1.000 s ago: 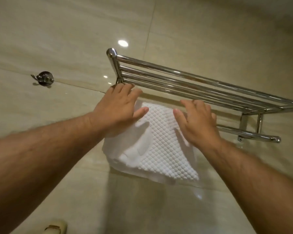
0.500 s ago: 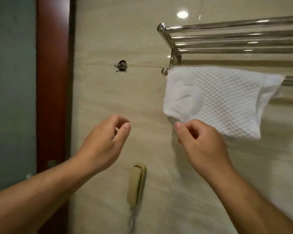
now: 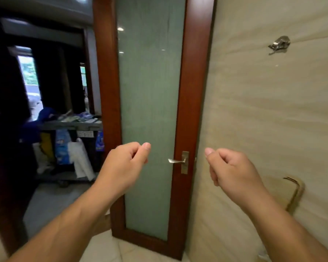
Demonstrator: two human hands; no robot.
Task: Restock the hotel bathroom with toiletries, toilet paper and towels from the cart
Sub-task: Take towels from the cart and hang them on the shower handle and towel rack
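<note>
A beige tiled wall (image 3: 263, 120) filled the right half of the frame. At centre stood a wooden door (image 3: 151, 91) with a tall frosted glass panel. Through the dark doorway at middle left, the cart (image 3: 70, 125) stood outside with bags and supplies on it, well apart from both hands. The left hand (image 3: 125, 165) hovered in front of the door and the right hand (image 3: 231, 169) in front of the wall, each grip loosely curled and holding nothing. A beige wall phone (image 3: 293, 193) hung at lower right. A metal door handle (image 3: 176, 161) showed between the hands, and a small metal hook (image 3: 279, 45) sat at upper right.
</note>
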